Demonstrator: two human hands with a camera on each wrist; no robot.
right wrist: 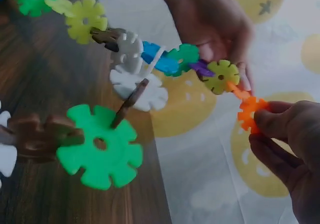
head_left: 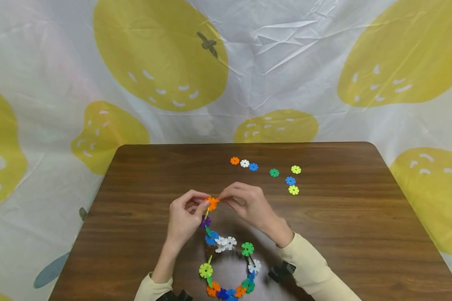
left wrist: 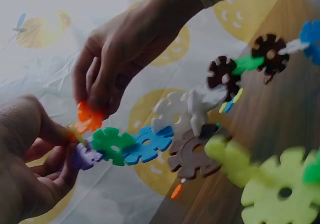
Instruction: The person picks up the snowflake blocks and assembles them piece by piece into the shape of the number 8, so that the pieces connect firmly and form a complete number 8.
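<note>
Smooth, seemingly matt plastic discs (head_left: 273, 172), glossy wood-grain table (head_left: 361, 234), creased sheeny cloth backdrop (head_left: 286, 50).

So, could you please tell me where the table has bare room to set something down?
Bare wood lies left of the left hand and right of the right hand. It is crowded around the loose discs and the disc chain.

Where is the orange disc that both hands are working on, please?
In the head view the orange disc sits mid-table, pinched between the left hand and right hand, topping the chain.
</note>
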